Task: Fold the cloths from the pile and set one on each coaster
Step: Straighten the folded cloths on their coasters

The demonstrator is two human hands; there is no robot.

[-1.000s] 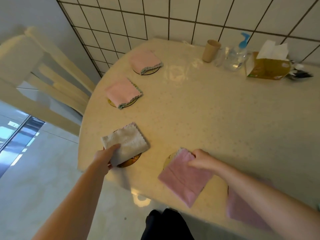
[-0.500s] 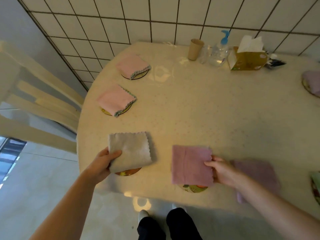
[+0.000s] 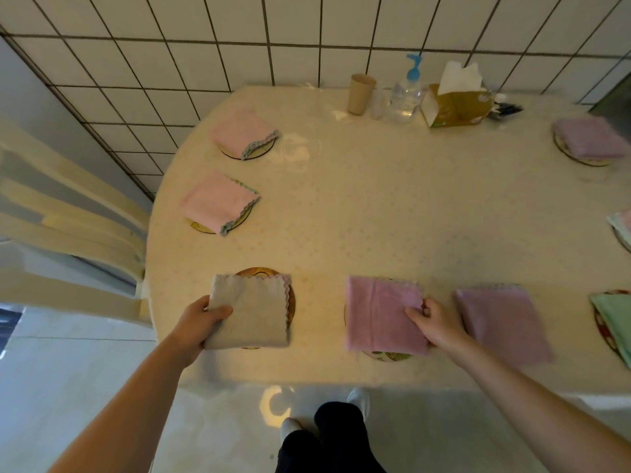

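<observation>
Beige folded cloth (image 3: 251,310) lies on the near-left coaster (image 3: 289,302); the left hand (image 3: 196,324) grips its left edge, thumb over the top layer, fingers curled beneath. The mauve folded cloth (image 3: 380,314) lies on the near-centre coaster (image 3: 387,356); the right hand (image 3: 435,322) pinches its right edge, fingers curled on the fabric. Just right of it a second mauve cloth (image 3: 502,324) lies flat (whether a coaster sits under it cannot be told). A green cloth (image 3: 614,322) covers a coaster at the right edge of the bench (image 3: 375,206).

Farther out: two pink cloths, mid-left (image 3: 218,201) and far-left (image 3: 242,133), each on a coaster; a lilac cloth (image 3: 590,136) on a coaster far right. At the back stand a paper cup (image 3: 360,93), pump bottle (image 3: 408,93) and tissue box (image 3: 456,104).

Risk, as a judgement: both near cloths sit off-centre, coaster rims showing at one side. Either cloth may drag with the hand as it lets go, sliding further off or popping the top fold open. The beige one lies close to the bench edge, so a tug toward the body could pull it over.

Versus half a second ago: the beige cloth has shifted so its coaster now shows at the top and right rather than below. The mauve cloth is squarer to the edge, and the right-hand grip is unchanged.
</observation>
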